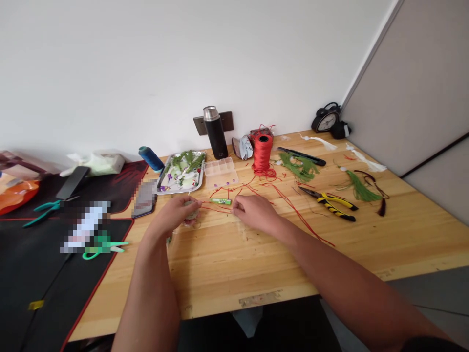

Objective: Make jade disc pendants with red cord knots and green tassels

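Observation:
My left hand [178, 213] is closed around a small pale grey-green piece [192, 210], whose exact kind is partly hidden by the fingers. Thin red cord [216, 209] runs from this piece across to my right hand [252, 211], which pinches the cord's other end between thumb and fingers. Between the two hands, just behind the cord, lies a small green-labelled tube [220, 201]. Behind them stands a red spool of cord [262, 154], with loose red strands spread around its base.
A metal tray [160, 188] with green tassels and beads sits behind my left hand, beside a clear bead box [222, 171] and black thermos [216, 137]. Yellow-black pliers [335, 205], a utility knife [311, 157] and a green tassel [361, 186] lie right; green scissors [95, 248] lie left.

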`<state>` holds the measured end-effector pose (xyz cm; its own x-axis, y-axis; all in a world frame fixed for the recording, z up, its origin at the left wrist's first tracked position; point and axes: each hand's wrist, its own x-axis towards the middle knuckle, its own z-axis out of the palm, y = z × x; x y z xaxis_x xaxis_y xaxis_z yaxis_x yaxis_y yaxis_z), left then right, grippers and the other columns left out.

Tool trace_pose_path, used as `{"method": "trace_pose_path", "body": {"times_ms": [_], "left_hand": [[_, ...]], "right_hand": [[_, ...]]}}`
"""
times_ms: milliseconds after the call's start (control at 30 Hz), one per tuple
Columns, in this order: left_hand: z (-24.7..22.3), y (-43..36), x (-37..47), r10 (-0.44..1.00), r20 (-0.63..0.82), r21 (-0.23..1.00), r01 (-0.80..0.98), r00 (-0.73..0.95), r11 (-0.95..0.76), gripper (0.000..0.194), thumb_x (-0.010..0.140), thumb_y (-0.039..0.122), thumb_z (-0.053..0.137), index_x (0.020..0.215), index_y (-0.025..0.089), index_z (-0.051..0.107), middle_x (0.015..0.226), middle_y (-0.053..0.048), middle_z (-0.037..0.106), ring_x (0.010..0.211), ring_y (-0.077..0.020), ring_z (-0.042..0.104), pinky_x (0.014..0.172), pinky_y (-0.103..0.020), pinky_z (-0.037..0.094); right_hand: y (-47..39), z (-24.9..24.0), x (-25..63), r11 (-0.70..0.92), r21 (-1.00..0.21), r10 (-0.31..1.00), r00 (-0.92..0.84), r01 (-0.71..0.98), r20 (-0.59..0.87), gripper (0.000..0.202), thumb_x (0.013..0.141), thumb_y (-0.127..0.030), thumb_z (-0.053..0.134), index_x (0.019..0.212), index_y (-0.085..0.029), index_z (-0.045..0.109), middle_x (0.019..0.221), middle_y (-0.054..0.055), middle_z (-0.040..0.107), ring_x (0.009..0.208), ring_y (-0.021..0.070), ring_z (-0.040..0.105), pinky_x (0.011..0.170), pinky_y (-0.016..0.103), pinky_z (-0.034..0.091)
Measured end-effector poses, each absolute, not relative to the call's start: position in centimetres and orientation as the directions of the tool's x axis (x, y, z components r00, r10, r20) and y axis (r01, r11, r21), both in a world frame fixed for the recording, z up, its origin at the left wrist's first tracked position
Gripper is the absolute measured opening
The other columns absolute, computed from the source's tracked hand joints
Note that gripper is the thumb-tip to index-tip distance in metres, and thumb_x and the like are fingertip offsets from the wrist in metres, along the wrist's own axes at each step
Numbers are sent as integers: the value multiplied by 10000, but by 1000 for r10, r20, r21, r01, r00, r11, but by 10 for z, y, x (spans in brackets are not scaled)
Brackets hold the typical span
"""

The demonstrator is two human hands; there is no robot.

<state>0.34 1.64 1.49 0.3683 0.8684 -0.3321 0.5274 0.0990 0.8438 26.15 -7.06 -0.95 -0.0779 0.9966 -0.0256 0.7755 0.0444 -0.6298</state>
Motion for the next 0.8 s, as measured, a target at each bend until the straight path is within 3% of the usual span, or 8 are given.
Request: {"method": "trace_pose_path", "body": {"times_ms": [300,800], "left_hand": [[16,16,3,870,-335,829,553,361,90,519,736,673,803,801,175,671,690,-24,674,588,-175,623,592,-302,504],[16,18,-9,850,-366,864,478,379,159,496,742,638,846,852,170,720,747,-32,708,648,-170,623,610,-280,491]], "right_hand": [[-71,-13,260,52,-579,998,-69,814,-7,147,998,-171,639,972,-232,771,1025,28,828,913,204,715,729,297,370],[-71,-17,261,69,-596,996,-86,800,0,141,1001,-156,629,968,-224,749,1024,32,820,893,199,694,723,296,340]]}}
